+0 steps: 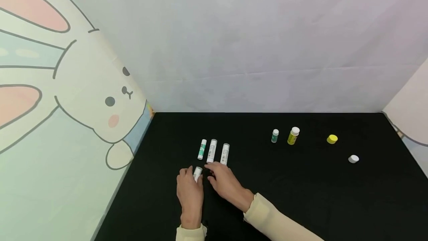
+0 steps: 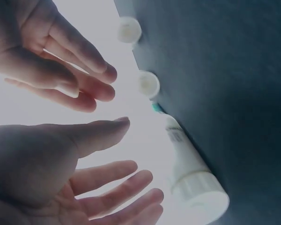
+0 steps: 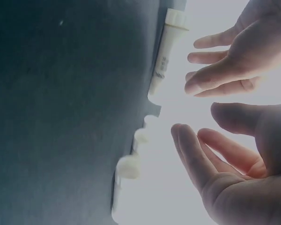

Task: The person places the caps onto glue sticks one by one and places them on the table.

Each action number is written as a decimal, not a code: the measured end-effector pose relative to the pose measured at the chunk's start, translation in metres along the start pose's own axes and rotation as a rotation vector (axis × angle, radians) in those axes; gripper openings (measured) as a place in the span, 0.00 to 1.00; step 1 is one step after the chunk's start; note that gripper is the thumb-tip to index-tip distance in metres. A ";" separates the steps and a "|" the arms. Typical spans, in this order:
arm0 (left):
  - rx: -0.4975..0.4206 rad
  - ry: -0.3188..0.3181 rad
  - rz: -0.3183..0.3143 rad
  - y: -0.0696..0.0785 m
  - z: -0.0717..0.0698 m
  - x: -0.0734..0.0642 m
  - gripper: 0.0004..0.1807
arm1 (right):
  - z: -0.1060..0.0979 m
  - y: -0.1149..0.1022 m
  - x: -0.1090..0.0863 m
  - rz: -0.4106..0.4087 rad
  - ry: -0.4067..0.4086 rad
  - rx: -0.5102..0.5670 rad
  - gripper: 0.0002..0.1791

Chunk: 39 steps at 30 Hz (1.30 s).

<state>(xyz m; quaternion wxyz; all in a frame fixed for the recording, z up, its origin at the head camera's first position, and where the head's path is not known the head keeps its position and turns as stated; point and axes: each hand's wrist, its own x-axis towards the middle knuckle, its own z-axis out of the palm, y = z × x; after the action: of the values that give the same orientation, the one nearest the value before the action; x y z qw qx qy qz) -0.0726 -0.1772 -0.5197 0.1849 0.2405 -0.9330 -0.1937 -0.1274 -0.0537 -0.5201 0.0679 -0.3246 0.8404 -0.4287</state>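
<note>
A white glue stick lies on the black table between the thumb and fingers of my left hand, which overlaps it in the head view. In the left wrist view, the glue stick lies just beyond the spread fingers, its wider ridged end nearest. My right hand hovers beside it, fingers loosely bent and holding nothing, fingertips near the lower end of another white glue stick. Further left in that row lie a second white glue stick and a slimmer green-and-white one.
Towards the back right of the table are a small green tube with a white top and a yellow bottle with a white cap. A short yellow cap-like piece and a white one sit further right.
</note>
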 end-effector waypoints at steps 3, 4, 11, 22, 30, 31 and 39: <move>-0.019 0.005 0.012 0.005 0.001 0.001 0.24 | -0.007 0.002 -0.002 0.006 0.027 0.017 0.19; -0.021 0.005 0.020 0.007 0.001 0.000 0.24 | -0.009 0.003 -0.003 0.007 0.036 0.022 0.20; -0.036 0.018 0.090 0.021 0.004 -0.005 0.24 | -0.026 0.011 -0.010 0.033 0.107 0.047 0.19; -0.089 -0.003 0.189 0.047 0.012 -0.017 0.24 | -0.052 0.025 -0.022 0.139 0.207 0.074 0.20; -0.093 -0.052 0.231 0.070 0.018 -0.025 0.24 | -0.071 0.038 -0.033 0.211 0.238 0.064 0.20; -0.092 -0.055 0.240 0.072 0.019 -0.025 0.24 | -0.074 0.040 -0.034 0.219 0.243 0.063 0.20; -0.113 -0.049 0.287 0.081 0.027 -0.026 0.24 | -0.090 0.054 -0.048 0.244 0.272 0.049 0.20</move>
<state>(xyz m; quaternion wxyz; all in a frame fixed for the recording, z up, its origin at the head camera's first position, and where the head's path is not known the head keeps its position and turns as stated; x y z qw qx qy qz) -0.0939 -0.0902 -0.5128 0.2009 0.0893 -0.9496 -0.2234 -0.1520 0.0588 -0.5125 0.0128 -0.1577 0.8641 -0.4777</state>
